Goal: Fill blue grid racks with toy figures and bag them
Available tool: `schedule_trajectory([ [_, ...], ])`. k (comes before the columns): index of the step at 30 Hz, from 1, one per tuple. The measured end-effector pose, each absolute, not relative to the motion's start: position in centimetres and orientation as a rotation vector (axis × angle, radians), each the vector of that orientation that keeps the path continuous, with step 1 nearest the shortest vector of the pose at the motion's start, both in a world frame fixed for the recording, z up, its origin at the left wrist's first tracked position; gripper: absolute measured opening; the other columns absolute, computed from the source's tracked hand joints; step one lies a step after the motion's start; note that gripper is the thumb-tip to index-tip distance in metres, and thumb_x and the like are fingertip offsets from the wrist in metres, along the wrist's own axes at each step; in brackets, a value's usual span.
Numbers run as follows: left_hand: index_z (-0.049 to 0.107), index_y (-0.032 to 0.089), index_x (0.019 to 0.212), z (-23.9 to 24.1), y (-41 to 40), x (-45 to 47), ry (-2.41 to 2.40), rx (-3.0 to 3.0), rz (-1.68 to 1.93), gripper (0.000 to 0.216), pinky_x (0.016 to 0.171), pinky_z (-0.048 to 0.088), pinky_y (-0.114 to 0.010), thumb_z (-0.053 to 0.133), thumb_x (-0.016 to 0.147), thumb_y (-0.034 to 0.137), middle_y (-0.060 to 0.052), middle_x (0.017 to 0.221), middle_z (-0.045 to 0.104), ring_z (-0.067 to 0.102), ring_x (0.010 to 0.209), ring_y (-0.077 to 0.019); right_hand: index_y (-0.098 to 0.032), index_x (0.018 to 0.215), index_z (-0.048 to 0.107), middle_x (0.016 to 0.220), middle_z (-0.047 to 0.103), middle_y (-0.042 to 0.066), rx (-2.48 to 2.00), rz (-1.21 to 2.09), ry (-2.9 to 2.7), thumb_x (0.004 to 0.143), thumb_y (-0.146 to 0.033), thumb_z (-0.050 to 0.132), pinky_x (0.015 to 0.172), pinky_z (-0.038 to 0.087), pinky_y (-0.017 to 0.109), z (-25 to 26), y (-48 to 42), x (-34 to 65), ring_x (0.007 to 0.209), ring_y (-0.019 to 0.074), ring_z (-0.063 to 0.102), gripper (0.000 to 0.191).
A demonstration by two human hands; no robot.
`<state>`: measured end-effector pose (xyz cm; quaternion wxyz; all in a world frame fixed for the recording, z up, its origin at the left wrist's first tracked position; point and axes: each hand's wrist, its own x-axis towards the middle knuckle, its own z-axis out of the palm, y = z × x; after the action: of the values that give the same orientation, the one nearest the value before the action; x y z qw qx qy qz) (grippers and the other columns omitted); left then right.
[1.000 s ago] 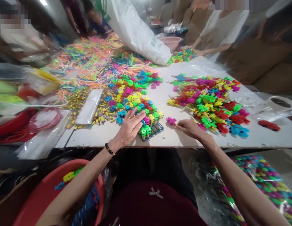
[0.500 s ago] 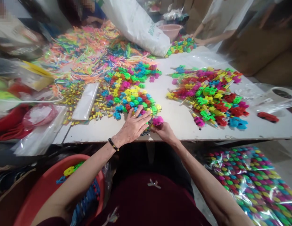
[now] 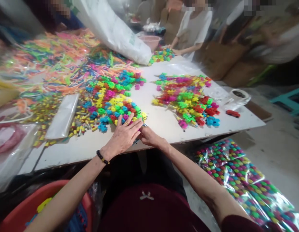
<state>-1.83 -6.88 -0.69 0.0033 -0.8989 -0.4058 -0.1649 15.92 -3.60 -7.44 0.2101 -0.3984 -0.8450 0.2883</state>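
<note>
My left hand (image 3: 122,133), with a ring and a beaded bracelet, lies palm down with fingers spread. It rests over the near edge of a pile of small colourful plastic toy pieces (image 3: 120,108). Close beside it at the table's front edge is my right hand (image 3: 149,136), fingers curled together. What they grip is mostly hidden; a thin dark bit shows by the fingertips. To the right lies a heap of similar coloured pieces on pointed sticks (image 3: 188,100). Small yellow-capped parts (image 3: 86,120) are strewn on the left.
A clear plastic packet (image 3: 63,116) lies among the yellow parts. Behind are tangled bright strips (image 3: 60,61) and a white sack (image 3: 115,32). A tape roll (image 3: 239,94) and red toy car (image 3: 233,113) are at right. Below stand a red tub (image 3: 19,206) and wrapped packs (image 3: 246,180).
The view has swung right, so the table appears shifted left. The magenta piece at my right fingers no longer shows; my right hand is now closer against my left.
</note>
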Motion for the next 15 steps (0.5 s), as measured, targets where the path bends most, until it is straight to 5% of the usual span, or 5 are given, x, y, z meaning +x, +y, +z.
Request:
schedule_trajectory([
  [5,0.049,0.024,0.151,-0.7,-6.3,-1.9,-1.270,-2.867,-0.465,0.045,0.124,0.015,-0.064,0.035,0.108,0.028,-0.005,0.154,0.053,0.032,0.153,-0.0313,-0.016,0.101,0.066,0.087,0.071,0.003,-1.073,0.905,-2.309,0.088,-0.014,0.056,0.071,0.047,0.024,-6.4,-3.2,17.4,0.074,0.0152,0.059,0.017],
  [10,0.030,0.020,0.161,0.5,-5.1,-3.4,-1.438,-3.012,-0.536,0.054,0.129,0.016,-0.049,0.026,0.108,0.031,-0.007,0.163,0.039,0.027,0.156,-0.0216,-0.013,0.119,0.065,0.123,0.067,0.020,-1.977,0.263,-2.083,0.094,-0.017,0.051,0.090,0.048,0.035,-4.3,-1.1,24.9,0.108,0.0272,0.064,0.029],
  [15,0.032,0.023,0.160,0.9,-4.8,-3.7,-1.454,-3.002,-0.565,0.053,0.130,0.013,-0.048,0.027,0.108,0.031,-0.004,0.164,0.038,0.021,0.157,-0.0211,-0.004,0.103,0.071,0.106,0.067,0.032,-2.268,0.204,-2.080,0.084,-0.004,0.054,0.081,0.046,0.044,-4.8,0.9,29.2,0.099,0.0377,0.067,0.025],
])
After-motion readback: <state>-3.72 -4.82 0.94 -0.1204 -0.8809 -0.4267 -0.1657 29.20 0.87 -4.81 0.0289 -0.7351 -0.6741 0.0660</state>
